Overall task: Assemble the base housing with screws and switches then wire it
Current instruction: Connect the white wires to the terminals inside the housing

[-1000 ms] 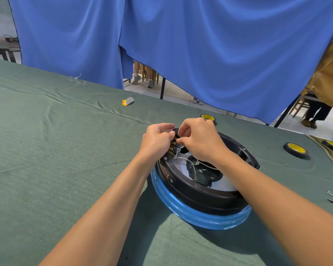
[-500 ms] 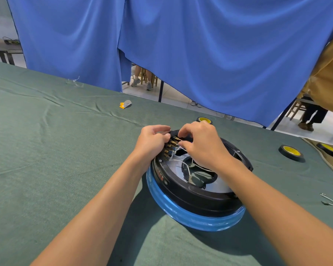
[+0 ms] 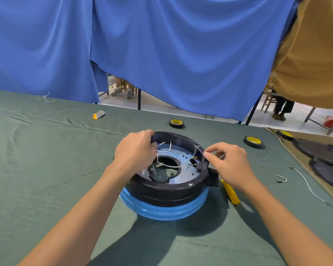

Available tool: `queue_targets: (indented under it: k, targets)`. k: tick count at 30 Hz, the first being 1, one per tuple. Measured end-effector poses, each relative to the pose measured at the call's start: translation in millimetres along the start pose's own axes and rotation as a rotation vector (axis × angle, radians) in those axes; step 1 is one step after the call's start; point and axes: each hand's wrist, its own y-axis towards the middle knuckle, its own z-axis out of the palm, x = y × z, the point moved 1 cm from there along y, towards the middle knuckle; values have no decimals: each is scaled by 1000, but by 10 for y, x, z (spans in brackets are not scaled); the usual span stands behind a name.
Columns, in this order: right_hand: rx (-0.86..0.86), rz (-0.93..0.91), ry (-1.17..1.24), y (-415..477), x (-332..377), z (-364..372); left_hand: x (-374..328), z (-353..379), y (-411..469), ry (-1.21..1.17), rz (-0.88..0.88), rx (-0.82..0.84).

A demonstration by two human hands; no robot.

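Note:
The base housing (image 3: 167, 189), a black round shell on a blue ring, sits on the green cloth in front of me. Thin white wires (image 3: 168, 165) loop across its silver inner plate around the centre hole. My left hand (image 3: 136, 152) grips the housing's far-left rim, fingers curled over the edge beside two wire ends. My right hand (image 3: 230, 165) is at the right rim, thumb and forefinger pinching a thin white wire there. The switches under my left fingers are hidden.
A yellow tool (image 3: 231, 193) lies right of the housing under my right wrist. Tape rolls (image 3: 176, 123) (image 3: 254, 142) lie behind it. A loose wire (image 3: 308, 186), a metal hook (image 3: 282, 178) and black discs (image 3: 325, 150) lie at the right. A small yellow-grey item (image 3: 98, 114) lies far left.
My right hand has left the far-left rim, where both hands worked together, and moved to the right rim. The left hand stays on the left rim. The wires now lie exposed.

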Motion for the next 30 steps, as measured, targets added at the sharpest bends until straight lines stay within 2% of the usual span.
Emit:
queue_targets:
  k: [4,7,9,11,15,21,24,27,30]
  targets:
    - [33,-45,109,-152,-84,24,-620,61,-267,59,284,26]
    - [69,-28,193,-217,-145,-19,-935,206,-381,93,422,67]
    - [74,27,250,-231,-251,-126,-1035,311,-389,127,432,110]
    - [53,69,200,-205,-423,-254,-1099,398,-353,162,448,122]
    - [76,197,-181,-174,-940,-486,-1233,579,-279,246,546,132]
    - [110,344,-517,-287,-1401,-653,-1245,714,-230,281,570,295]
    - [143,422,-539,-314,-1449,-676,-1236,714,-223,250,561,309]
    - [96,482,-443,-331,-1442,-687,-1245,690,-229,180,521,337]
    - [87,475,-394,-343,-1429,-695,-1256,663,-249,159,495,361]
